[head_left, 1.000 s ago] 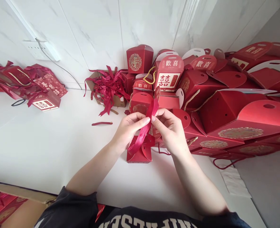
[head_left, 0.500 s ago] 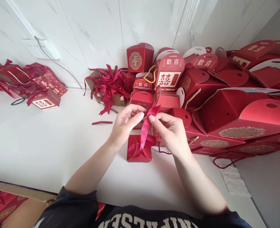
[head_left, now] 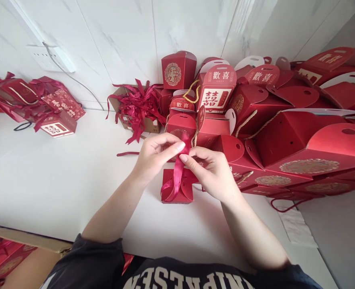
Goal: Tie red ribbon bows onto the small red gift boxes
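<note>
A small red gift box (head_left: 183, 196) sits on the white table in front of me, its rounded flaps folded together on top. From those flaps a dark pink ribbon (head_left: 178, 172) rises to my fingers. My left hand (head_left: 159, 154) pinches the ribbon near its upper end between thumb and fingers. Just lower and to the right, my right hand (head_left: 211, 170) grips the same ribbon with thumb and forefinger. Part of the ribbon is hidden behind the right fingers.
Stacked red gift boxes (head_left: 273, 152) fill the right and back. A cardboard box (head_left: 114, 100) overflowing with ribbons (head_left: 139, 106) stands behind my left hand. Finished-looking beribboned boxes (head_left: 59, 124) lie far left. A carton (head_left: 29, 241) is at the lower left.
My left hand has closed on the ribbon's upper end, where its fingers were apart from it before. My right hand has shifted slightly left and down with the ribbon.
</note>
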`<state>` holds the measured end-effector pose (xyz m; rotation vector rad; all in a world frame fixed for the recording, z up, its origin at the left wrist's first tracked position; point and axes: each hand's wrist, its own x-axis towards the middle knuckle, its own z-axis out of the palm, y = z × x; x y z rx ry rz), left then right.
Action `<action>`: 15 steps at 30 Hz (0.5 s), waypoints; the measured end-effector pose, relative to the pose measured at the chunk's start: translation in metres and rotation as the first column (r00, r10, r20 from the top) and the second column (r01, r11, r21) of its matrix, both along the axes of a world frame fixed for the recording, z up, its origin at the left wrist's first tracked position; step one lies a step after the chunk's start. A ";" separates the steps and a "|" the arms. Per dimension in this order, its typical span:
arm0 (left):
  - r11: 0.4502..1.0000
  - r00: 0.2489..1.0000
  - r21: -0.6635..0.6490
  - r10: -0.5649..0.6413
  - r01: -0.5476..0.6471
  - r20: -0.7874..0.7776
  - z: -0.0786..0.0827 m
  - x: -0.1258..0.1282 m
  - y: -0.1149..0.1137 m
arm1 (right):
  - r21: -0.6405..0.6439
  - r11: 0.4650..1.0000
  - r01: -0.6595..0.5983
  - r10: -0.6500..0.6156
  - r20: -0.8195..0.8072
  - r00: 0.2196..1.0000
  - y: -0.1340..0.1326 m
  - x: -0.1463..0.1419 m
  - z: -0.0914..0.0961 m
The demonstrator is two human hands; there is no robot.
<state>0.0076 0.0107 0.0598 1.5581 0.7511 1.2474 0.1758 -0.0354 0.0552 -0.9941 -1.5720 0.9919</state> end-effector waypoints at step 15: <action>0.791 0.699 -0.113 -0.590 0.602 -0.403 -0.060 -0.025 0.022 | 0.201 0.975 0.099 -0.079 -0.104 0.991 -0.013 0.013 0.045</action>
